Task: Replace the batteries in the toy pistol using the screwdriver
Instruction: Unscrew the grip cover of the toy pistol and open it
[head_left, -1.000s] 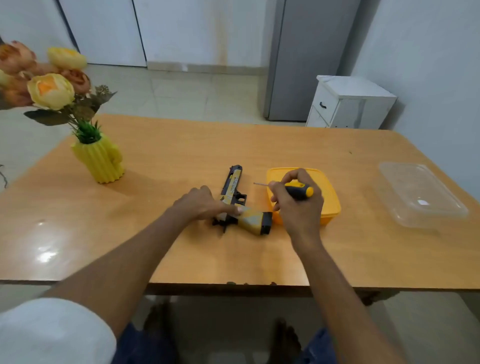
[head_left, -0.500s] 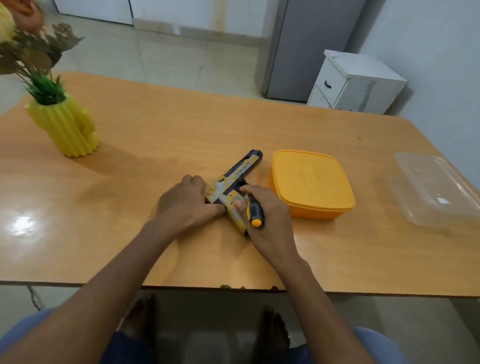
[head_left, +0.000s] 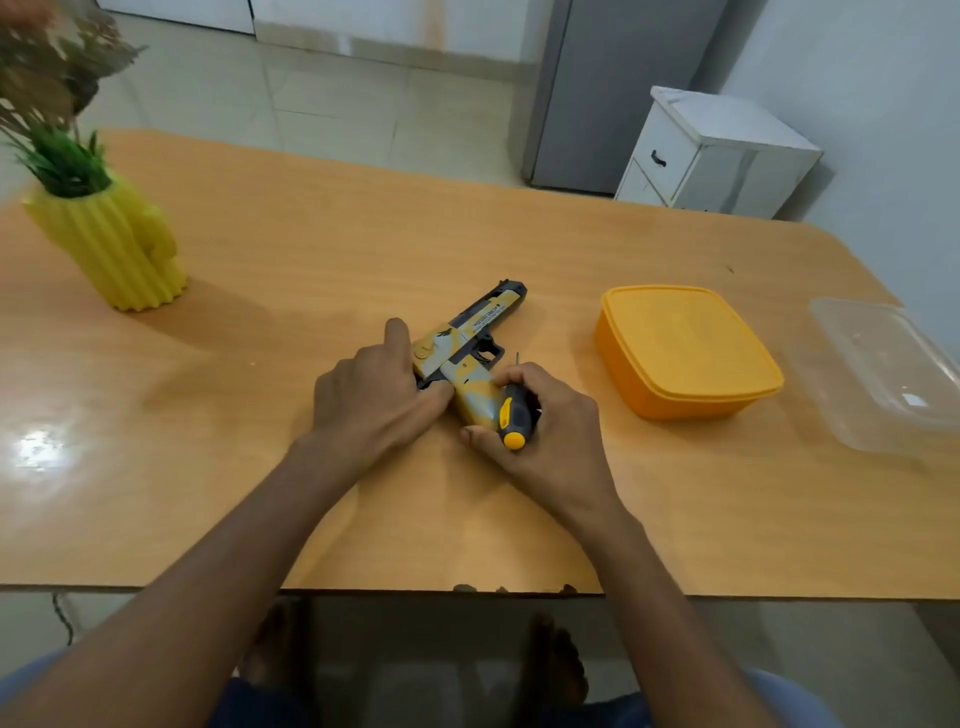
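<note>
A yellow, grey and black toy pistol (head_left: 478, 327) lies flat on the wooden table (head_left: 311, 249), its barrel pointing away to the right. My left hand (head_left: 369, 395) holds its rear end, index finger along the back of the slide and thumb at the top of the grip. My right hand (head_left: 550, 431) grips a screwdriver (head_left: 510, 422) with a black and yellow handle. The handle's butt faces me and the thin shaft tip pokes out past the fingers. The same hand's fingers rest against the pistol's grip. The grip's underside is hidden.
An orange lidded box (head_left: 680, 348) stands just right of the pistol. Beside it, at the table's right edge, lies a clear plastic container (head_left: 883, 374). A yellow vase (head_left: 114, 244) with flowers stands far left. A white cabinet (head_left: 717, 156) is beyond the table.
My right hand came down from above the orange box with the screwdriver and now rests at the pistol's grip. The pistol has turned, its barrel now pointing away to the right.
</note>
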